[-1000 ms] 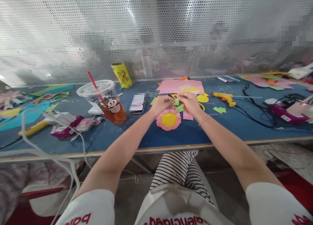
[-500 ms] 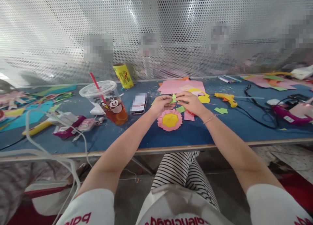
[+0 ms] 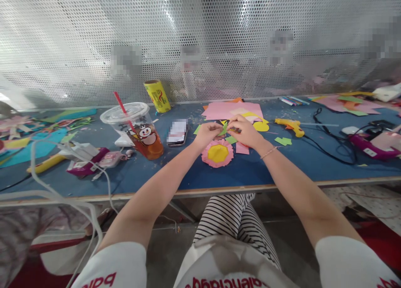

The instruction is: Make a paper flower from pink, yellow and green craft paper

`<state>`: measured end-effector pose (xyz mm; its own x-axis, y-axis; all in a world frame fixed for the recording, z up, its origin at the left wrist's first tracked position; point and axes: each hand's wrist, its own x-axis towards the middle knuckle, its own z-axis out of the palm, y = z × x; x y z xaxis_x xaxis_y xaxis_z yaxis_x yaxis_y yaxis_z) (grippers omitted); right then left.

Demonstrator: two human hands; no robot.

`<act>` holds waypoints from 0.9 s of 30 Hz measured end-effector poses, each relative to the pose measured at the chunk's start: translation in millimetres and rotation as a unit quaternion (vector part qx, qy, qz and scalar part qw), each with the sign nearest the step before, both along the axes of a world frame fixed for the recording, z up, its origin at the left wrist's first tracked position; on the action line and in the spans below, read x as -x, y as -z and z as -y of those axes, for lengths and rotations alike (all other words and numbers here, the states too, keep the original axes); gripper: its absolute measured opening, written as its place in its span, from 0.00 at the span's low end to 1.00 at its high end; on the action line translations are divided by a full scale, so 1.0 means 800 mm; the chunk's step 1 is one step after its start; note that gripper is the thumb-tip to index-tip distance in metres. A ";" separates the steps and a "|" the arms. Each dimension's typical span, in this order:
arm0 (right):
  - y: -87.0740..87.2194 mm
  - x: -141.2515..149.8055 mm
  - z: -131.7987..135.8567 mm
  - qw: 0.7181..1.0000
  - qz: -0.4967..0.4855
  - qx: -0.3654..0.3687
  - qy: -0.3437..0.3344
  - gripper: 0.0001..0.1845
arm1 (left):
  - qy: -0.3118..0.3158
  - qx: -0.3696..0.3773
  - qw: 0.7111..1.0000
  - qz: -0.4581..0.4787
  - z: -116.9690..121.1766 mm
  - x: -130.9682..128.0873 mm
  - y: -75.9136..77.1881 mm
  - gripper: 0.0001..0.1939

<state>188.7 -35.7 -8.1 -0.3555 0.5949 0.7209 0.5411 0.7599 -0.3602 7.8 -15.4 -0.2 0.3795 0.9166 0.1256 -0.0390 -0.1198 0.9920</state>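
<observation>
Between my two hands is a small piece of green paper. My left hand pinches it from the left, fingers closed. On its other side my right hand has its fingertips bent together at the paper's edge; a small dark and orange bit shows under them, too small to name. Just below the hands lies a pink ruffled paper flower with a yellow middle. Pink paper and a green scrap lie close to my right hand.
At left stand a lidded drink cup with a red straw, a phone and a yellow roll. A yellow glue gun with a black cable lies at right. White cables cross the table's left side.
The green paper has tilted and sits lower between my fingers. My right hand has shifted slightly, its fingers more bent. The flower has stayed in place.
</observation>
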 end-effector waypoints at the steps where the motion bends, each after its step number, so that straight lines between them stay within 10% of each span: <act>1: 0.000 0.001 0.000 1.000 -0.008 0.011 0.000 0.05 | 0.002 -0.008 1.000 -0.003 0.000 0.000 0.000 0.05; 19: -0.003 0.006 0.003 0.993 -0.047 0.105 -0.003 0.03 | 0.003 -0.015 1.000 0.008 0.004 -0.003 -0.001 0.08; 27: 0.011 0.018 -0.008 0.961 -0.211 0.171 0.043 0.11 | -0.012 0.032 0.997 0.069 0.005 -0.007 0.004 0.10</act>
<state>174.0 -29.4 -17.1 -0.0130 0.8368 0.5473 0.3471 0.5171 -0.7824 13.0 -19.4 -3.5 0.3410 0.9329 0.1161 -0.1734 -0.0589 0.9831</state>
